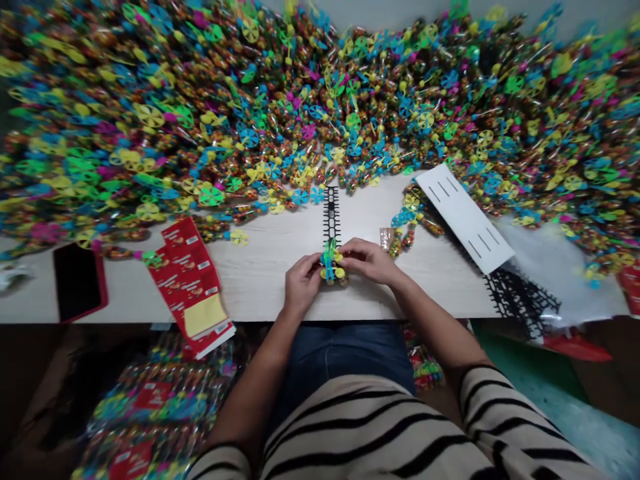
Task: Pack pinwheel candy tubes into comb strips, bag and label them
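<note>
Your left hand (303, 283) and right hand (367, 261) both grip a candy-filled plastic pinwheel tube (331, 265) on the pale wood-grain worktop (260, 280). Just beyond lies a black plastic strip (331, 215), then a heaped mound of pinwheel tubes (250, 113).

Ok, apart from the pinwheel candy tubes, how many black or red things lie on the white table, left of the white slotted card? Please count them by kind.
Black smartphone in a red case: 1
Red printed paper strip with a yellow patch: 1
Black plastic ladder-shaped strip: 1
Total: 3
</note>
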`<state>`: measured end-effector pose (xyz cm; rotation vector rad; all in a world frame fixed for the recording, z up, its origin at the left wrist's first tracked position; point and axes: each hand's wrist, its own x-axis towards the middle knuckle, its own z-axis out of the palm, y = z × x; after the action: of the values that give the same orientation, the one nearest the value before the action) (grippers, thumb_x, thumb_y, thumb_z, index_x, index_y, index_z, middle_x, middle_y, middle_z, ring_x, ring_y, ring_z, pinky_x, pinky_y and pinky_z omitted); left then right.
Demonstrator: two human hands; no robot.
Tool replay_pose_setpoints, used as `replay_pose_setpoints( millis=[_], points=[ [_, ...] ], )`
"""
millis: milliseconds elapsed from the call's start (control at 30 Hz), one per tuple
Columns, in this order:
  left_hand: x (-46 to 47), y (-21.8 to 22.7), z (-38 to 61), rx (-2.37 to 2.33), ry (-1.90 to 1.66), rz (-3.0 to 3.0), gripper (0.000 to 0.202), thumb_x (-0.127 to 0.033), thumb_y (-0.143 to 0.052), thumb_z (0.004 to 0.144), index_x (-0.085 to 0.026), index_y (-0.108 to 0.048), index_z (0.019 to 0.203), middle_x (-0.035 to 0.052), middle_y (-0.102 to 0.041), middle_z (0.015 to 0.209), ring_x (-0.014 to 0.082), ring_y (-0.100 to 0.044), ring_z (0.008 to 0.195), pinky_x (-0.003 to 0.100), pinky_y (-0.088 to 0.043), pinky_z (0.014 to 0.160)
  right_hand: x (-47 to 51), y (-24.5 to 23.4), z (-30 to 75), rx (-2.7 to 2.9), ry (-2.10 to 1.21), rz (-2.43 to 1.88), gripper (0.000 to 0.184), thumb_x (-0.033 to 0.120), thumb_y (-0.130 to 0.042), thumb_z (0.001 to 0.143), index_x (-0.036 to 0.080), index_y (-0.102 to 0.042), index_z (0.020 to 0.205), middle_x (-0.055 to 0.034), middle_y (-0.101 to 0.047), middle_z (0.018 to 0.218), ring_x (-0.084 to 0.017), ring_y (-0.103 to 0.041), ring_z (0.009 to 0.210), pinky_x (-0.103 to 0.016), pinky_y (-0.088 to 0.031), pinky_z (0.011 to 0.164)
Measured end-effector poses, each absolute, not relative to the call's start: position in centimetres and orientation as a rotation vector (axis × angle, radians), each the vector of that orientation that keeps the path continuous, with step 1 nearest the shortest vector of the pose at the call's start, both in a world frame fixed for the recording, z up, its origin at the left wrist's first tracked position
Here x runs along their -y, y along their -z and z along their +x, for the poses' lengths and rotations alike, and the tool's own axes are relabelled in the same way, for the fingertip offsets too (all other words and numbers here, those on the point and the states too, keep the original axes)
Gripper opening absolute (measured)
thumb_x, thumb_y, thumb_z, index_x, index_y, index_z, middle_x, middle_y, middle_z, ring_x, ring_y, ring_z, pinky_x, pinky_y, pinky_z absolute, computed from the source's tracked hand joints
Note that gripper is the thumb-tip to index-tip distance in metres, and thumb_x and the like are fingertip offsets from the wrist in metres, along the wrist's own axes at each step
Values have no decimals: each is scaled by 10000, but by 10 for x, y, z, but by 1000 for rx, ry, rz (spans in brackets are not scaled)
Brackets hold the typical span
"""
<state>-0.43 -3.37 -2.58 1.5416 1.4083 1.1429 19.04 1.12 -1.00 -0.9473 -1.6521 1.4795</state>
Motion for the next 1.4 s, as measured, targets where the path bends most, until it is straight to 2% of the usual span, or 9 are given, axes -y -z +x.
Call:
replay_pose_setpoints(
  millis=[100, 200, 367, 467, 633, 800, 1100, 1267, 1400],
  points=[
    [31, 26, -10, -1389, -1068, 1566, 290, -247, -600, 794, -187, -700, 1060, 65, -704, 977, 172, -633, 831, 293, -507, 795, -15, 8, 204, 1787, -1380, -964, 412, 559, -615, 853, 222, -686, 1079, -52, -624, 912, -180, -596, 804, -304, -498, 720],
    [29, 25, -17, -1355, -998, 1570, 388, -230, -615, 773, -198, -661, 1157, 70, -691, 1066, 151, -610, 783, 282, -511, 757, -14, 10, 235, 1933, -989, -1222, 427, 514, -621, 861, 214, -648, 1164, -83, -625, 965, -229, -587, 888, -369, -488, 803],
    [27, 25, -26, -1286, -936, 1577, 453, -226, -643, 761, -209, -635, 1213, 76, -681, 1066, 149, -596, 786, 262, -502, 704, -5, 26, 283, 2209, -341, -1559, 267, 364, -622, 861, 226, -671, 1084, -134, -579, 1171, -334, -497, 1107, -523, -399, 947],
    [26, 26, -24, -1242, -881, 1593, 449, -228, -629, 773, -201, -631, 1221, 76, -686, 1004, 148, -600, 767, 266, -503, 699, -11, 37, 293, 2250, -327, -1438, 202, 260, -517, 913, 244, -664, 1051, -112, -595, 1144, -286, -519, 1104, -494, -401, 978],
    [28, 27, -23, -1220, -843, 1568, 487, -165, -568, 756, -178, -607, 1241, 82, -697, 1005, 139, -598, 740, 273, -513, 689, -40, 45, 293, 2188, -307, -1410, 280, 241, -396, 947, 208, -661, 1030, -121, -592, 1109, -260, -552, 1039, -435, -469, 904],
    [19, 24, -38, -1307, -909, 1512, 446, -157, -509, 775, -157, -619, 1207, 102, -711, 1033, 162, -644, 844, 304, -513, 788, -83, 32, 283, 2235, -106, -1641, 261, 261, -461, 915, 175, -691, 1005, -134, -613, 1104, -285, -546, 1017, -437, -451, 897],
    [-17, 15, -61, -1522, -1089, 1329, 358, -234, -585, 741, -159, -659, 1084, 75, -721, 974, 148, -642, 804, 250, -490, 728, -251, 6, 224, 2457, 41, -1584, 441, 19, -390, 874, 130, -600, 1245, -134, -560, 1283, -282, -475, 1151, -406, -405, 939],
    [-16, 20, -66, -1557, -1088, 1280, 363, -236, -592, 735, -140, -664, 1078, 85, -724, 971, 151, -643, 812, 259, -492, 749, -310, 37, 218, 2481, 26, -1630, 371, 83, -302, 977, 32, -670, 979, -174, -613, 1057, -290, -485, 1137, -440, -383, 949],
    [-11, 27, -72, -1572, -1063, 1246, 348, -244, -596, 739, -124, -676, 1055, 100, -725, 958, 163, -658, 838, 267, -504, 778, -312, 41, 228, 2538, -36, -1573, 347, 93, -324, 962, 43, -667, 941, -182, -624, 1036, -280, -523, 1096, -429, -403, 935]
  ],
)
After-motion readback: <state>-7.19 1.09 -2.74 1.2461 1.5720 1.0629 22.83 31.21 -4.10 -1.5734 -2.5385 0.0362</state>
